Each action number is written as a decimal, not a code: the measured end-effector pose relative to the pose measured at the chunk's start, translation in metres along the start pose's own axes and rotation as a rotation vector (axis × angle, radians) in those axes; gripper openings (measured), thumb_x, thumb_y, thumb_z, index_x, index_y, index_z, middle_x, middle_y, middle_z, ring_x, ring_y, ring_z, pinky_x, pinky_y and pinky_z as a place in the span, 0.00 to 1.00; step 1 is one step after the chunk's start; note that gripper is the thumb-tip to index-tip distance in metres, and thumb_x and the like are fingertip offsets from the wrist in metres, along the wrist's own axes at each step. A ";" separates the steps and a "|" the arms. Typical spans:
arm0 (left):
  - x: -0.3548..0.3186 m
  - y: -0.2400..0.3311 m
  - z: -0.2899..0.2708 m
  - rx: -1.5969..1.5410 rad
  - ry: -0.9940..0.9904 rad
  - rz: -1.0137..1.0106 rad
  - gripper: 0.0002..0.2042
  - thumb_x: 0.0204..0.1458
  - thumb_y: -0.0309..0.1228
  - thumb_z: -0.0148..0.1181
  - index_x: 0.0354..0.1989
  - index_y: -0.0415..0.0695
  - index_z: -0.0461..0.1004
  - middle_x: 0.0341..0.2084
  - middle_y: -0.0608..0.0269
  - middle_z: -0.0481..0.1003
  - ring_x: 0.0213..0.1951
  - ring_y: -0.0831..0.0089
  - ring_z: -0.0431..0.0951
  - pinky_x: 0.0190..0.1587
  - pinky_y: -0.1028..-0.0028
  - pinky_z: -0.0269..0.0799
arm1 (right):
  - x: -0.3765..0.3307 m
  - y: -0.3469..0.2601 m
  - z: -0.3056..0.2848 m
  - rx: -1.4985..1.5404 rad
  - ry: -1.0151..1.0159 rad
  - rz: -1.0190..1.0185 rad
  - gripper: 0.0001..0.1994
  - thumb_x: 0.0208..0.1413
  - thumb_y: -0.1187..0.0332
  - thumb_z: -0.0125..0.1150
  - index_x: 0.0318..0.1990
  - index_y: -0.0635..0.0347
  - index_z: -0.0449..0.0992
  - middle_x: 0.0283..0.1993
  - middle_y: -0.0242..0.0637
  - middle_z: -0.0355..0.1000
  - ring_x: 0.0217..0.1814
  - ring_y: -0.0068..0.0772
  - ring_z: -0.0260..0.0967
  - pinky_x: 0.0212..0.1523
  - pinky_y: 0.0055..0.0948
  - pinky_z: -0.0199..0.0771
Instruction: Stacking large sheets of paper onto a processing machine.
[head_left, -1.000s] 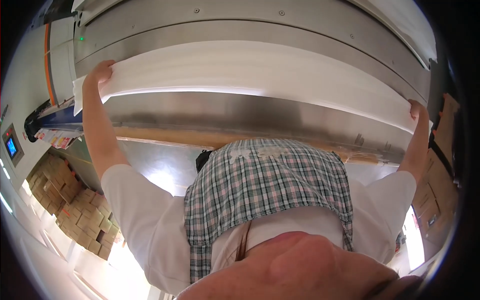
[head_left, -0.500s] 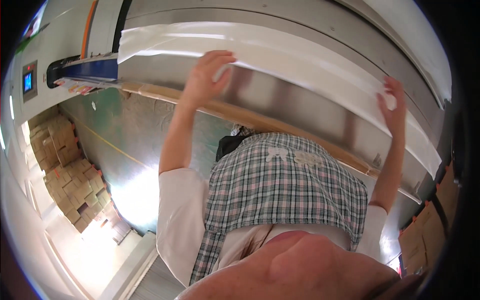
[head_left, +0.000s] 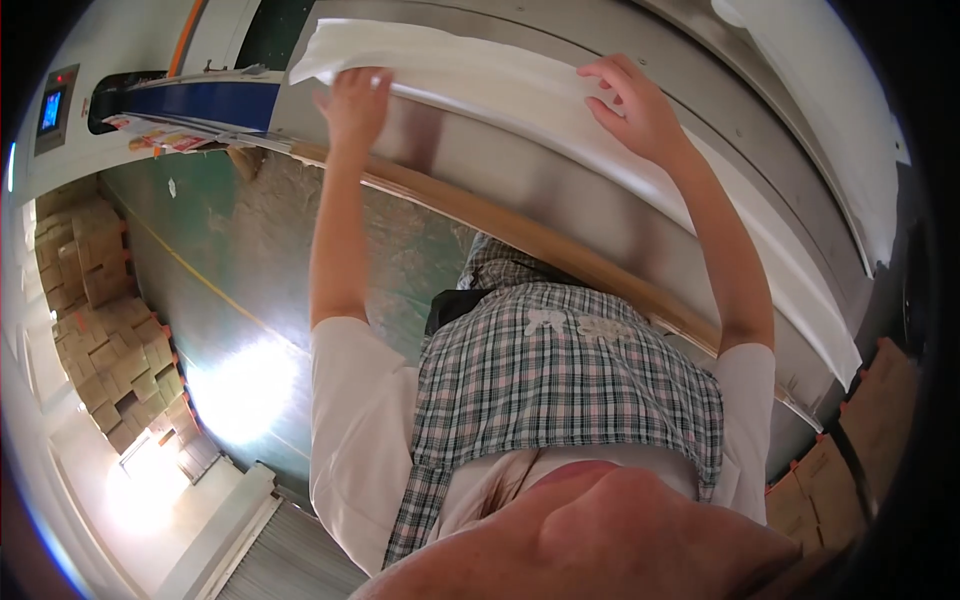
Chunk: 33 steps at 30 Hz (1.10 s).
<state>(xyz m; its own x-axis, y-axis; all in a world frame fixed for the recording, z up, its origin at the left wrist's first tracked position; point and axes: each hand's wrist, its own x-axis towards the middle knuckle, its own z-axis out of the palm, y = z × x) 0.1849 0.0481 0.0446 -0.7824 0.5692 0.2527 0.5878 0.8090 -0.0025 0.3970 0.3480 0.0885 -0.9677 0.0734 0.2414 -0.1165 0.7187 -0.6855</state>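
The long white sheet stack (head_left: 520, 95) is gripped at its edge by left hand (head_left: 355, 105) and right hand (head_left: 640, 110) fingers; even pressure should be kept, so the stack stays squared on the steel machine surface (head_left: 560, 190).

Bright overall, daylight from lower left: doorway area blown out white, strong glare patch on the green floor (head_left: 240, 390). White sheet (head_left: 560, 110) well lit, slightly overexposed at top left end. Metal machine face (head_left: 560, 200) shows soft reflections and a faint shadow under the left hand (head_left: 355, 105). Heavy fisheye distortion: straight edges bow, black vignette at corners esp. right side. Skin-toned blob at bottom centre out of focus. Cardboard boxes (head_left: 95, 330) near left rim smeared, soft.
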 end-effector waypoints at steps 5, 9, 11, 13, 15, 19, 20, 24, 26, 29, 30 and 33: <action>0.040 -0.078 -0.012 0.031 0.028 -0.068 0.14 0.53 0.46 0.47 0.40 0.55 0.74 0.41 0.66 0.72 0.52 0.64 0.65 0.50 0.36 0.47 | 0.091 -0.024 0.053 -0.059 0.026 -0.013 0.08 0.48 0.71 0.55 0.38 0.57 0.70 0.36 0.34 0.68 0.35 0.32 0.67 0.33 0.28 0.68; 0.052 -0.089 -0.017 -0.065 0.128 -0.017 0.12 0.48 0.43 0.54 0.32 0.50 0.76 0.33 0.65 0.75 0.44 0.63 0.69 0.48 0.49 0.56 | 0.159 -0.036 0.099 -0.131 -0.050 0.075 0.08 0.46 0.64 0.56 0.30 0.57 0.71 0.31 0.37 0.70 0.34 0.41 0.68 0.32 0.38 0.67; 0.048 -0.076 -0.023 -0.129 0.256 0.212 0.09 0.43 0.38 0.59 0.31 0.50 0.75 0.31 0.64 0.75 0.34 0.62 0.72 0.41 0.63 0.62 | 0.183 -0.041 0.115 -0.238 -0.111 0.101 0.08 0.45 0.63 0.55 0.29 0.57 0.71 0.31 0.38 0.70 0.34 0.42 0.68 0.31 0.39 0.67; 0.036 -0.042 -0.045 -0.282 0.212 0.323 0.09 0.41 0.35 0.61 0.31 0.50 0.74 0.30 0.63 0.75 0.33 0.62 0.72 0.41 0.61 0.62 | 0.197 -0.037 0.125 -0.344 -0.178 0.126 0.08 0.44 0.63 0.55 0.27 0.57 0.71 0.30 0.38 0.71 0.33 0.43 0.68 0.30 0.40 0.67; 0.022 -0.018 -0.049 -0.561 0.055 0.392 0.10 0.42 0.36 0.61 0.34 0.49 0.74 0.34 0.63 0.74 0.39 0.63 0.71 0.46 0.59 0.61 | 0.205 -0.033 0.136 -0.370 -0.138 0.119 0.08 0.43 0.62 0.57 0.26 0.57 0.71 0.30 0.39 0.71 0.32 0.43 0.68 0.28 0.41 0.66; 0.008 0.010 -0.035 -0.578 -0.039 0.490 0.14 0.44 0.38 0.59 0.40 0.51 0.73 0.45 0.59 0.69 0.51 0.59 0.65 0.55 0.49 0.53 | 0.202 -0.058 0.120 -0.321 0.006 0.068 0.06 0.40 0.66 0.58 0.26 0.56 0.70 0.28 0.38 0.69 0.31 0.41 0.67 0.28 0.39 0.67; 0.008 0.010 -0.031 -0.573 -0.074 0.486 0.15 0.44 0.39 0.59 0.42 0.52 0.72 0.48 0.58 0.67 0.55 0.58 0.61 0.56 0.46 0.50 | 0.193 -0.077 0.107 -0.295 0.137 -0.089 0.05 0.40 0.69 0.59 0.27 0.56 0.70 0.30 0.36 0.68 0.32 0.39 0.67 0.29 0.35 0.67; 0.018 -0.009 -0.009 -0.336 -0.070 0.364 0.17 0.47 0.44 0.55 0.45 0.52 0.71 0.52 0.56 0.63 0.57 0.50 0.56 0.55 0.39 0.46 | 0.160 -0.109 0.114 -0.281 0.187 -0.413 0.09 0.38 0.76 0.60 0.29 0.57 0.69 0.37 0.35 0.65 0.35 0.37 0.66 0.31 0.31 0.68; 0.033 -0.025 0.013 -0.261 -0.023 0.338 0.18 0.47 0.45 0.54 0.46 0.53 0.70 0.52 0.55 0.63 0.58 0.50 0.56 0.54 0.38 0.45 | 0.147 -0.092 0.135 -0.307 0.152 -0.342 0.10 0.38 0.75 0.60 0.31 0.57 0.69 0.39 0.36 0.64 0.36 0.37 0.66 0.32 0.31 0.69; 0.063 -0.067 0.031 -0.130 0.067 0.216 0.19 0.48 0.46 0.52 0.48 0.55 0.69 0.54 0.55 0.61 0.57 0.48 0.55 0.51 0.35 0.48 | 0.141 -0.081 0.144 -0.267 0.174 -0.112 0.12 0.38 0.74 0.60 0.34 0.58 0.69 0.39 0.39 0.63 0.38 0.37 0.65 0.33 0.31 0.70; 0.074 -0.085 0.036 -0.216 0.081 0.142 0.17 0.48 0.46 0.52 0.45 0.55 0.72 0.53 0.54 0.63 0.56 0.49 0.58 0.51 0.41 0.52 | 0.140 -0.080 0.144 -0.204 0.233 0.056 0.13 0.38 0.74 0.60 0.35 0.58 0.68 0.39 0.39 0.63 0.38 0.37 0.66 0.34 0.32 0.70; 0.103 -0.134 0.040 -0.524 0.078 -0.009 0.15 0.50 0.46 0.51 0.37 0.50 0.76 0.49 0.53 0.67 0.53 0.56 0.64 0.52 0.56 0.57 | 0.143 -0.077 0.145 -0.218 0.129 0.242 0.11 0.39 0.74 0.59 0.32 0.59 0.69 0.37 0.38 0.63 0.39 0.38 0.65 0.34 0.32 0.70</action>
<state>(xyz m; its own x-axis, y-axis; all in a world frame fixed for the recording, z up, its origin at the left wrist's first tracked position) 0.0172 0.0037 0.0322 -0.7819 0.5337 0.3221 0.6209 0.6207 0.4787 0.2354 0.2028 0.0763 -0.9234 0.3368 0.1840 0.1772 0.7994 -0.5741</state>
